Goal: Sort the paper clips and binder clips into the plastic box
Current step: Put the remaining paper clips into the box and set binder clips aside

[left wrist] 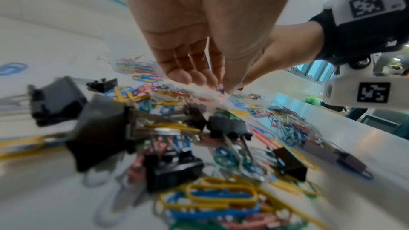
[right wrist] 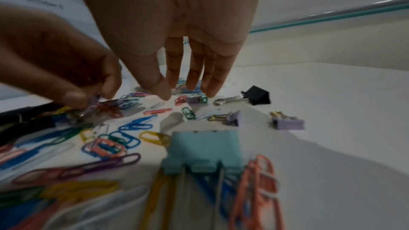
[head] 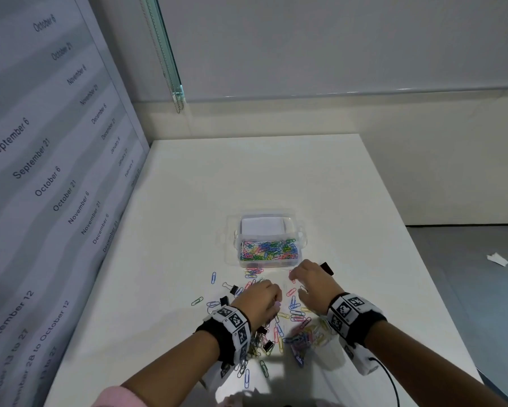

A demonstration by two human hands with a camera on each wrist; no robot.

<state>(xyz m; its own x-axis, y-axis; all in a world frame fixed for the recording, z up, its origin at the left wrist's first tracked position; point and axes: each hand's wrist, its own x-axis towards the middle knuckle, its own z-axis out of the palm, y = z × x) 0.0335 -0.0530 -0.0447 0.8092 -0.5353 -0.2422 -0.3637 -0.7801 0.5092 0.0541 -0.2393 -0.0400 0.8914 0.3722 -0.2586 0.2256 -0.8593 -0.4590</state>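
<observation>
The clear plastic box [head: 301, 230] stands mid-table; its near compartment is full of coloured paper clips [head: 269, 250] and its far one looks white. Between the box and me lies a loose pile of paper clips [head: 301, 333] and binder clips. My left hand [head: 276, 302] has curled fingers and pinches a small purple clip [left wrist: 220, 87] at its tips, just above the pile. My right hand [right wrist: 186, 93] hovers with fingers straight and spread, pointing down, over a red paper clip [right wrist: 180, 100] and a purple binder clip [right wrist: 194, 100], holding nothing.
Black binder clips [head: 326, 268] [head: 232, 288] lie beside the hands; a teal one [right wrist: 203, 148] and lilac ones [right wrist: 287, 122] lie near my right wrist. A wall with printed dates [head: 56, 171] runs along the table's left side. The table's right edge [head: 423, 259] drops to the floor.
</observation>
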